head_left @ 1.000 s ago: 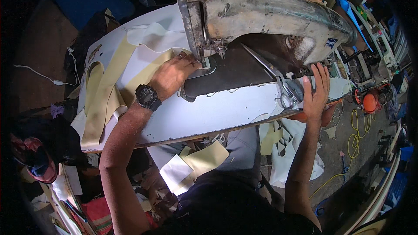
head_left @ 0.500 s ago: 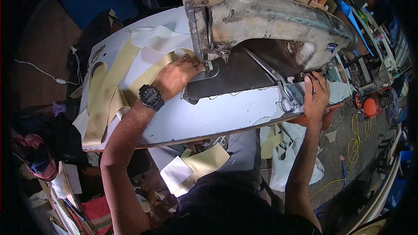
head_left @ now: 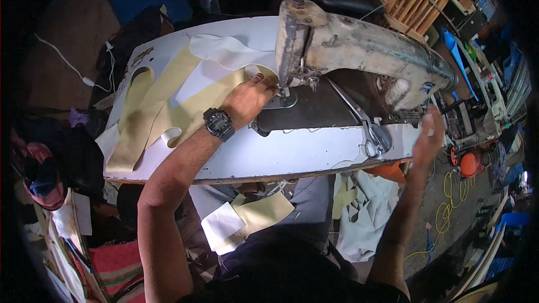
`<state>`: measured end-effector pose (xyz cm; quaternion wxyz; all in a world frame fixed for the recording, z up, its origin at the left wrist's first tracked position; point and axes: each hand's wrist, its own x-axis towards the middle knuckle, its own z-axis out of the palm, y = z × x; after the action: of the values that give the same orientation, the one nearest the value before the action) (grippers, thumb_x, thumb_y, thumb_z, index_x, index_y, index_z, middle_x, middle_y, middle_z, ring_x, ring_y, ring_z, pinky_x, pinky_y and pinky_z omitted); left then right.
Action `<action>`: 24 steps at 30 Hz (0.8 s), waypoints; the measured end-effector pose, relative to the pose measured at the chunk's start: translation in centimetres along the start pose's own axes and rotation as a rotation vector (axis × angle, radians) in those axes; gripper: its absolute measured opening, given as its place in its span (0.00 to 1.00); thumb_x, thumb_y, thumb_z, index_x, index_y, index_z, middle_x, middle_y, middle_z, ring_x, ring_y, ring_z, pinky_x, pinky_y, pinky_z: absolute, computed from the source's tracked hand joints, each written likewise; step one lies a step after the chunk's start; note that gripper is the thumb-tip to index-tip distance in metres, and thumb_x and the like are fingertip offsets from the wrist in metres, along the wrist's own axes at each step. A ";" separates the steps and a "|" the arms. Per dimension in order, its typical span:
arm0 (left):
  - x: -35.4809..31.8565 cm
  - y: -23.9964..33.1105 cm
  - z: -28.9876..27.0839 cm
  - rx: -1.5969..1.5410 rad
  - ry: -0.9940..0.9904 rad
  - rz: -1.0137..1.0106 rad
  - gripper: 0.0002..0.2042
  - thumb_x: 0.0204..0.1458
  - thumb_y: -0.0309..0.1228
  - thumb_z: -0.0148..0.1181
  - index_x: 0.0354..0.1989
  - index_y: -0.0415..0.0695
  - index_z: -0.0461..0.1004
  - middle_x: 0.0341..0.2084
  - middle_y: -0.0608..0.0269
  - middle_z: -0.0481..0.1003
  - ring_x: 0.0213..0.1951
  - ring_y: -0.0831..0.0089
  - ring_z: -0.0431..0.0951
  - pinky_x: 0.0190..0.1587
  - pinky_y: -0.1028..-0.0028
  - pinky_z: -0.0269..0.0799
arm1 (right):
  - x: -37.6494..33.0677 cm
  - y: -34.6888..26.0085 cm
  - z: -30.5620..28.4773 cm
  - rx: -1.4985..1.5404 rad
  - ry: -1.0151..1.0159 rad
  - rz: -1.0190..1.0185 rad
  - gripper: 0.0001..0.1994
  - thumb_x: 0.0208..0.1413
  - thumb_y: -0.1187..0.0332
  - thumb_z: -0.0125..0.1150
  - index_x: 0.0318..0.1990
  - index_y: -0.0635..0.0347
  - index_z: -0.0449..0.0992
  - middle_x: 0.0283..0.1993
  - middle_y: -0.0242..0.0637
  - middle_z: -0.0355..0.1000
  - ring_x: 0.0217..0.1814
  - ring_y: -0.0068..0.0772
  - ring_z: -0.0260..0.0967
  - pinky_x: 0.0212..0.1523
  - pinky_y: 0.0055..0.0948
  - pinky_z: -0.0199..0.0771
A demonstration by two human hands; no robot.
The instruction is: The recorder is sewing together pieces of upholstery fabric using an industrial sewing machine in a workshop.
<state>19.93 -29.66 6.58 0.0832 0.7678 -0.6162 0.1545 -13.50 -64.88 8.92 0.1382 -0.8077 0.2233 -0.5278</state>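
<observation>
In the centre of the frame the left hand (head_left: pixel 247 100) lies flat on the yellow fabric strip (head_left: pixel 168 109), with its fingers (head_left: pixel 263 83) stretched out, close together and pressing down; they are not clamped around anything. The fingertips end just left of the presser foot (head_left: pixel 287 96) of the old sewing machine (head_left: pixel 359 59), so the needle area lies directly to the right of this hand, very near. The long axis of the yellow fabric strip runs from the lower left of the frame, where it hangs toward the edge of the white table (head_left: pixel 292 151), up and to the right toward the foot; the end under the hand points at the machine. A white fabric piece (head_left: pixel 224 50) lies above it, partly under the machine head. The right hand (head_left: pixel 428 134) is in the air at the right of the frame, beyond the table edge and well apart from the cloth; it is blurred, its fingers look spread and hold nothing. A pair of scissors (head_left: pixel 365 129) lies on the table between the two hands, nearer to the right hand. So the left hand is clearly the nearer one to the strip and to the foot. A black wristwatch (head_left: pixel 219 123) sits on the left wrist.
</observation>
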 end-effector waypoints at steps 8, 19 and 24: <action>0.3 -0.1 0.4 -0.026 -0.010 0.001 0.16 0.56 0.25 0.53 0.53 0.43 0.79 0.56 0.53 0.74 0.58 0.53 0.74 0.63 0.60 0.71 | 22.7 9.0 -1.8 -0.100 -0.279 0.177 0.25 0.68 0.49 0.56 0.55 0.63 0.80 0.47 0.37 0.78 0.52 0.30 0.73 0.57 0.34 0.70; 0.2 -0.5 0.2 0.065 -0.070 0.029 0.19 0.56 0.25 0.52 0.56 0.44 0.78 0.58 0.55 0.72 0.60 0.54 0.71 0.66 0.58 0.68 | 20.3 11.6 -0.2 0.810 0.088 0.529 0.25 0.70 0.49 0.53 0.47 0.66 0.81 0.40 0.35 0.79 0.41 0.29 0.76 0.50 0.30 0.74; 0.7 0.7 -0.8 0.212 -0.107 -0.013 0.22 0.54 0.24 0.52 0.58 0.45 0.77 0.54 0.56 0.77 0.57 0.55 0.72 0.64 0.56 0.67 | 22.2 15.6 -1.1 -0.553 -0.035 -0.588 0.18 0.70 0.55 0.56 0.36 0.62 0.79 0.27 0.42 0.66 0.28 0.34 0.62 0.29 0.43 0.64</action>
<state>19.30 -30.21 7.49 -0.0305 0.7835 -0.5948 0.1773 -10.26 -89.55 19.82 -0.2372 -0.8528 0.1138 -0.4510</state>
